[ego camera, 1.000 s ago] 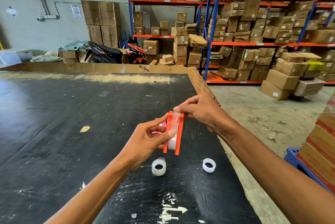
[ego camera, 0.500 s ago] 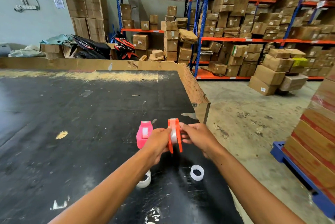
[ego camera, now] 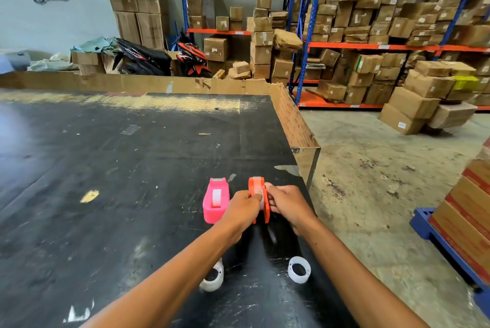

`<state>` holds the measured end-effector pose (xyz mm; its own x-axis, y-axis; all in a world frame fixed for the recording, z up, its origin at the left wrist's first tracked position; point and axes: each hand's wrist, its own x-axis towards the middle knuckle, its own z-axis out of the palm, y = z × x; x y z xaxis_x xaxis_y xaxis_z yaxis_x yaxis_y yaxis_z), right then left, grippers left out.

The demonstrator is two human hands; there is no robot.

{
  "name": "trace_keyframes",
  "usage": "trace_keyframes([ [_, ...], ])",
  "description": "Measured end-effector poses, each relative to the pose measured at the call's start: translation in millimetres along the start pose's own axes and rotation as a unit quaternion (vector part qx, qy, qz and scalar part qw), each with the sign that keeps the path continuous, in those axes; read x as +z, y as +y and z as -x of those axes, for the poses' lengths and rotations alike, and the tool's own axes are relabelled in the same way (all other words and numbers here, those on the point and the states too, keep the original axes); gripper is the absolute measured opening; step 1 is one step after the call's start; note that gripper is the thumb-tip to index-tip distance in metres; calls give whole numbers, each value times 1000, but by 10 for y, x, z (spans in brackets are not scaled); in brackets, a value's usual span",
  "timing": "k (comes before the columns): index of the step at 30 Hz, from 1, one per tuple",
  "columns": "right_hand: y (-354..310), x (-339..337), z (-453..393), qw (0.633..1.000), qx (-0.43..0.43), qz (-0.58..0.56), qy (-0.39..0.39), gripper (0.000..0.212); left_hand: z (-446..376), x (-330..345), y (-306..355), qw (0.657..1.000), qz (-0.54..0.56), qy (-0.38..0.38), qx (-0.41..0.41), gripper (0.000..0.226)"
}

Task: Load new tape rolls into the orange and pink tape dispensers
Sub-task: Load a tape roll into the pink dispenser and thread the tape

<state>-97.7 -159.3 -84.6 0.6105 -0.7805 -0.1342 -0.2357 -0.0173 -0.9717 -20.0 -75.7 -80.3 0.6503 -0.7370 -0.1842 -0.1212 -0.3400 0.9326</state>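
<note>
An orange tape dispenser with a clear roll inside stands on the black table, pinched from both sides. My left hand grips its left flank and my right hand its right flank. Just to its left a pink dispenser stands alone, a roll showing in its slot. Nearer to me lie two whitish tape rings: one between my forearms, the other partly hidden under my left forearm.
The black table has a raised cardboard rim along the far and right sides; its right edge is close to my right hand. Concrete floor, a blue pallet with stacked boxes and shelving full of cartons lie to the right.
The orange dispenser, held up in the air a second ago, has come down onto the table beside the pink one. Both hands stayed on it. The view tilted down and shifted.
</note>
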Motion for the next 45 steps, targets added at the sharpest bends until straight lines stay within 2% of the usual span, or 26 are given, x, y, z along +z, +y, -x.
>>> trace_keyframes([
  [5, 31, -38, -43, 999, 13, -24, -21, 39, 59, -56, 13, 1000, -11, -10, 17, 37],
  [7, 14, -54, -37, 999, 21, -28, -25, 36, 93, -113, 28, 999, -14, -18, 39, 29],
  [10, -34, -115, -55, 998, -28, 43, 44, 32, 147, -334, 35, 992, -56, 23, 114, 20],
  [13, -217, -46, -36, 979, -126, 118, 106, 20, 115, -681, -15, 974, -140, 76, 162, 50],
  [15, -373, 109, 9, 968, -172, 172, 62, 20, 51, -861, -110, 968, -203, 45, 141, 72],
  [17, -494, 315, 48, 945, -198, 259, -35, 23, 24, -974, -206, 967, -224, -19, 124, 82],
  [20, -570, 625, 70, 878, -172, 420, -149, 18, 53, -1046, -316, 965, -186, -70, 171, 50],
  [22, -592, 785, 46, 850, -136, 487, -149, 14, 35, -1097, -373, 957, -203, -70, 196, 47],
  [27, -697, 967, 33, 821, -87, 556, -102, 11, 31, -1127, -438, 956, -197, -61, 210, 46],
  [29, -685, 1024, 79, 804, -113, 579, -76, 13, 17, -1138, -459, 956, -195, -63, 210, 46],
  [31, -624, 1067, 145, 776, -168, 605, -53, 6, -3, -1148, -474, 954, -206, -60, 211, 43],
  [32, -595, 1062, 180, 770, -188, 608, -42, 16, -10, -1153, -471, 952, -212, -58, 211, 42],
  [33, -567, 1038, 207, 769, -203, 605, -30, 23, -29, -1158, -481, 953, -214, -55, 209, 42],
  [34, -561, 995, 236, 784, -205, 586, -13, 26, -43, -1166, -489, 953, -214, -59, 204, 42],
  [37, -593, 791, 365, 858, -184, 479, 33, 29, -55, -1187, -495, 954, -213, -76, 198, 57],
  [39, -619, 666, 462, 881, -192, 429, 50, 26, -18, -1210, -452, 960, -192, -40, 199, 66],
  [41, -641, 554, 545, 892, -207, 397, 68, 25, 58, -1208, -337, 978, -89, 15, 189, 45],
  [43, -633, 499, 639, 898, -220, 374, 72, 24, 190, -1162, -182, 988, 38, -4, 151, 22],
  [45, -599, 494, 737, 903, -240, 352, 64, 27, 335, -1076, -75, 984, 130, -55, 110, 30],
])
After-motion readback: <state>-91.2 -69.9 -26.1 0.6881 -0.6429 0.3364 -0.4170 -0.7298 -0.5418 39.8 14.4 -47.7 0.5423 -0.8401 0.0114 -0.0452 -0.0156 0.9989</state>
